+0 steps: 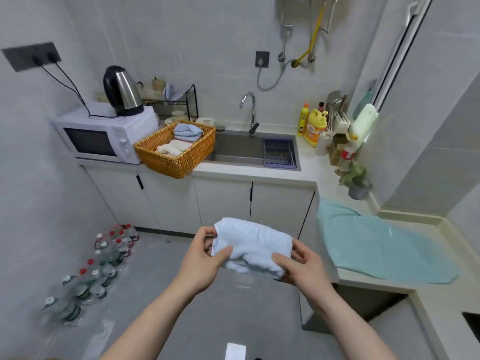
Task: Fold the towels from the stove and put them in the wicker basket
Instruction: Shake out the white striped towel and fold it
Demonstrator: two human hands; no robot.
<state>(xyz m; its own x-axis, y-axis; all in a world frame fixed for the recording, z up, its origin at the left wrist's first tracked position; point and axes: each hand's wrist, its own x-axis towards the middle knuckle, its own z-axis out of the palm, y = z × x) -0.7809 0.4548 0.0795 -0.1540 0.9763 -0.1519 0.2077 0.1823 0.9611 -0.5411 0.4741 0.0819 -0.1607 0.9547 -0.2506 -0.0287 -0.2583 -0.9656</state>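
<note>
Holding a folded pale towel (253,246) at lower centre, the left hand (205,258) and right hand (301,261) each pinch an end. Folding looks done; next it likely goes across to the basket (176,162) at centre left, beside the towels already inside. A teal towel (384,250) waits on the desk at right.

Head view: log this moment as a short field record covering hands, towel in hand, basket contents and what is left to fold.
left hand: grips the left end of the light blue towel
right hand: grips its right end
towel state: folded, held in the air above the floor
wicker basket: on the counter beside the microwave, holds folded towels
left to fold: teal towel, spread on the right counter
</note>
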